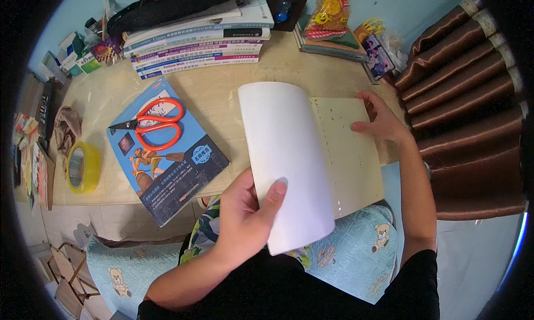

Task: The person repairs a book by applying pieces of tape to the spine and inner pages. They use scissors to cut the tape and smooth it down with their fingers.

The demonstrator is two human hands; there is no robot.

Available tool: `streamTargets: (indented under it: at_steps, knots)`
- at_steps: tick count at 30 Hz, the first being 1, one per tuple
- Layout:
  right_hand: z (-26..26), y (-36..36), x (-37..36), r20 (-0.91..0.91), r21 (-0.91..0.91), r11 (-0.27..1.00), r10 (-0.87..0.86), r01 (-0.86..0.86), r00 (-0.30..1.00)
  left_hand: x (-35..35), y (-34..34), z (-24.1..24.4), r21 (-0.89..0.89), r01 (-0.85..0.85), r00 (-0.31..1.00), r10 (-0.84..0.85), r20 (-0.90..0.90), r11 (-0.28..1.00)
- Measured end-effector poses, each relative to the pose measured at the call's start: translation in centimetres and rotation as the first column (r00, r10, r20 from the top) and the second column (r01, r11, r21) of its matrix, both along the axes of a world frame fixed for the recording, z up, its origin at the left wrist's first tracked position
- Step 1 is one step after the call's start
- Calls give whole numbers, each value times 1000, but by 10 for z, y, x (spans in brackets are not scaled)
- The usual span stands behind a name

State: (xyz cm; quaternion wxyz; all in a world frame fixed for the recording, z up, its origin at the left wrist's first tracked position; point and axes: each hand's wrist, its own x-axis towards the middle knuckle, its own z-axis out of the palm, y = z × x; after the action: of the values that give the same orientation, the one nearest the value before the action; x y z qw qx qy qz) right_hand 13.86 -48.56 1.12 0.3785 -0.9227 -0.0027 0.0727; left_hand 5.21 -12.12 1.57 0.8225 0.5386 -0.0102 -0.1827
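Observation:
An opened notebook, its white pages [288,161] lifted and curved, hangs partly over the table's front edge. My left hand [252,218] grips the pages at their lower left, thumb on top. On the right lies the cream inner side of the cover [350,161], with a line of small holes or marks near the fold. My right hand [377,117] is at its upper right edge, thumb on the face and fingers at the rim. To the left, orange-handled scissors [160,124] rest on a blue paperback book [200,161].
A roll of yellow packing tape [85,167] stands at the table's left, near a crumpled brown cloth [68,128]. Stacked books [196,49] line the back. A snack bag [329,13] sits on more books at back right. A brown curtain [463,132] hangs at the right.

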Motion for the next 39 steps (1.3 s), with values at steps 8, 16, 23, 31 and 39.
streamTargets:
  at_steps: [8, 16, 23, 31, 39]
  knots:
    - [4, -16, -50, 30, -352, 891, -296, 287, 955, 98, 13, 19, 570, 233, 898, -400, 186, 788]
    - [3, 24, -140, -39, -411, 753, -578, 514, 815, 184, -23, 41, 879, 171, 665, -710, 231, 446]
    - [-91, 36, -186, -109, 492, 699, -542, 519, 833, 181, -54, 44, 826, 340, 558, -804, 207, 449]
    - [-44, 118, -167, -414, 678, 172, -714, 715, 565, 200, -49, 80, 851, 93, 524, -752, 399, 517]
    - [-10, 114, -144, 91, -195, 778, -592, 597, 801, 222, -69, 86, 888, -352, 435, -789, 434, 294]
